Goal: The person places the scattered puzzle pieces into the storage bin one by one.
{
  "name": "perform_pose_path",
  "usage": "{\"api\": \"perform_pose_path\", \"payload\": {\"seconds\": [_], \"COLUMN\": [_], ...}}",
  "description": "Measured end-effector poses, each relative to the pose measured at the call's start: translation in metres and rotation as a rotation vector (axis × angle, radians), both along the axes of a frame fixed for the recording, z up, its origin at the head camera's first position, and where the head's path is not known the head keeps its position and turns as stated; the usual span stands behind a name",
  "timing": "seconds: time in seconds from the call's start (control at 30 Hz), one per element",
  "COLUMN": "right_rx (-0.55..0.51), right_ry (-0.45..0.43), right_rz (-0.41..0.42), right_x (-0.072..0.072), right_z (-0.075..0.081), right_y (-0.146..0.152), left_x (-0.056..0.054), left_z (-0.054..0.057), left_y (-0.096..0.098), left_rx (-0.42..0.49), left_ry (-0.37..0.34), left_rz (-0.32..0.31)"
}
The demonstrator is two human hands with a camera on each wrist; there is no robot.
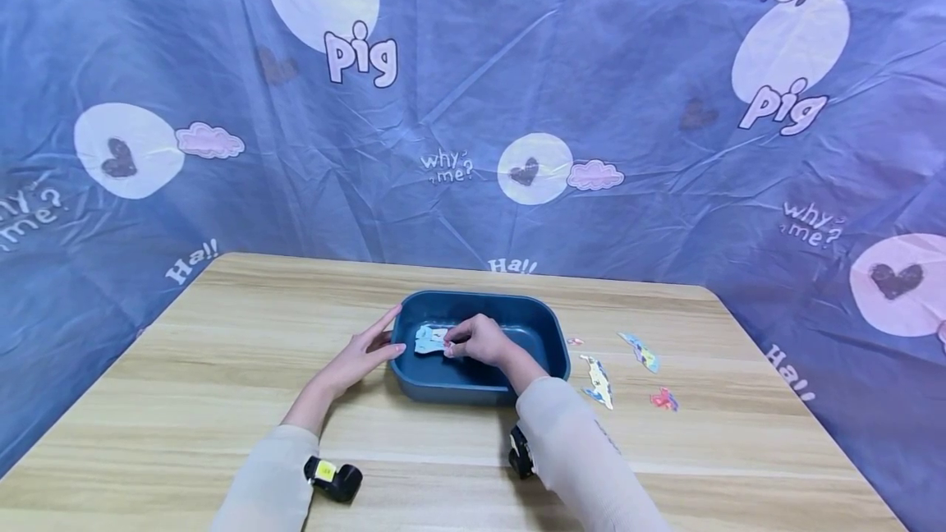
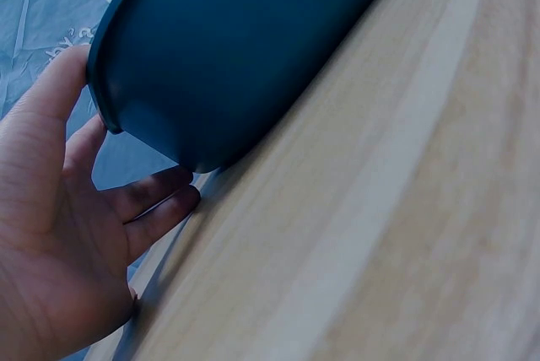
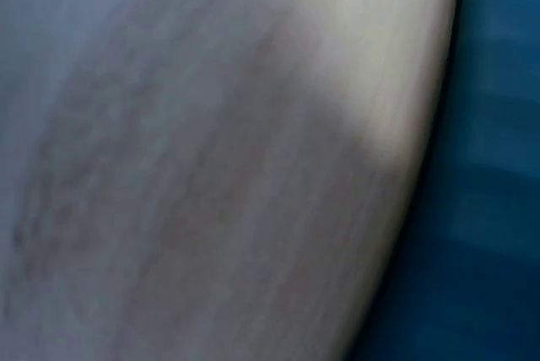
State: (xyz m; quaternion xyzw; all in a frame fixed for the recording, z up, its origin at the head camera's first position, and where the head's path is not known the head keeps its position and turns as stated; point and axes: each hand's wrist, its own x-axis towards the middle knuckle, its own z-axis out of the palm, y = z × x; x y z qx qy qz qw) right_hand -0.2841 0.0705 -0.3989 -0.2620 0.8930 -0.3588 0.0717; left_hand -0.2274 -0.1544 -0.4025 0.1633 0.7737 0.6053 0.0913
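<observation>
A dark blue rectangular tub (image 1: 473,392) with rounded corners stands on the wooden table. Inside it, toward the left end, lie light blue and white flat cutout pieces (image 1: 429,340) set edge to edge. My right hand (image 1: 479,339) reaches in over the near rim and pinches a small flat piece with some red on it at their right edge; the fingertips partly hide it. My left hand (image 1: 360,358) is spread at the tub's left end, thumb and forefinger at the rim. In the left wrist view, the left hand's other fingers (image 2: 156,196) lie low by the outer wall.
Right of the tub lie a white and blue cutout (image 1: 599,382), a blue and yellow one (image 1: 641,351), a red one (image 1: 664,399) and a tiny pinkish one (image 1: 575,341). A blue printed cloth (image 1: 458,220) hangs behind the table. The right wrist view is blurred.
</observation>
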Motion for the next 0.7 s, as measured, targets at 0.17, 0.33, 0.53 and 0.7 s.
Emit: {"api": "perform_pose_path", "payload": {"seconds": [0.17,0.33,0.53,0.7], "right_rx": [0.012,0.021,0.031,0.035], "right_ry": [0.001,0.029,0.042,0.038], "right_rz": [0.001,0.027,0.042,0.033], "right_x": [0.0008,0.0008,0.0009,0.0018], "right_z": [0.0002,-0.0004,-0.0003,0.0001], "right_y": [-0.0019,-0.0021,-0.0027,-0.0028], "left_x": [0.0004,0.0001,-0.0009,-0.0012], "left_z": [0.0,-0.0005,-0.0018,-0.0026], "left_y": [0.0001,0.0002,-0.0001,-0.0001], "left_rx": [-0.001,-0.003,-0.005,-0.006], "left_ry": [-0.003,0.004,0.016,0.019], "left_rz": [0.002,0.005,0.009,0.011]}}
